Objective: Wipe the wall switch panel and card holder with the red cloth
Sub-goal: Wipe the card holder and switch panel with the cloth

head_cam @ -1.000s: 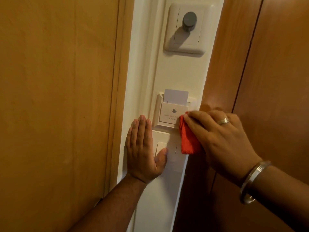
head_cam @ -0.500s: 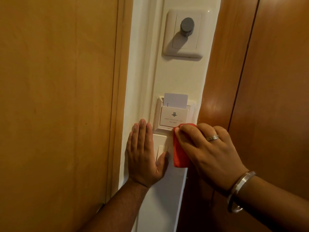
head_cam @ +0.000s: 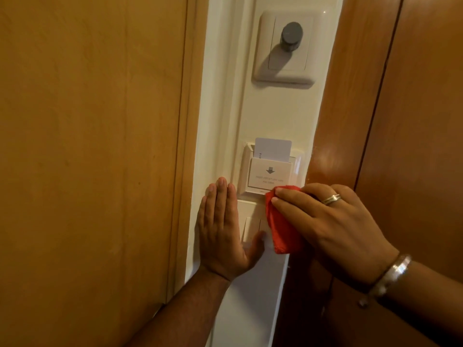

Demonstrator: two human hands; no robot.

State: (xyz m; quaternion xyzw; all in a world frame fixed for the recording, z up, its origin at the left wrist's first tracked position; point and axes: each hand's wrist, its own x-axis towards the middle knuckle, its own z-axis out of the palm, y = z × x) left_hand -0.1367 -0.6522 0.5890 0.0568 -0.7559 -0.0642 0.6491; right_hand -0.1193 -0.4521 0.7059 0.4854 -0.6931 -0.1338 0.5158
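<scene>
Plainly, the right hand (head_cam: 333,226) presses the red cloth (head_cam: 281,226) on the switch panel (head_cam: 251,225), just under the card holder (head_cam: 269,175); a hard rub could flip a switch or dislodge the card (head_cam: 274,150). Left hand (head_cam: 221,229) lies flat, fingers together, on the narrow cream wall (head_cam: 275,113) between wooden panels (head_cam: 87,146).

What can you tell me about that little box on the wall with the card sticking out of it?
The card holder is a pale, plastic-looking box fixed to the cream wall strip, between a dial plate above and the switch panel below. Its front shows a downward arrow over faint text too blurred to read. A white card stands upright in its top slot, half exposed. The red cloth, pressed by the right hand, touches its lower right corner.
</scene>
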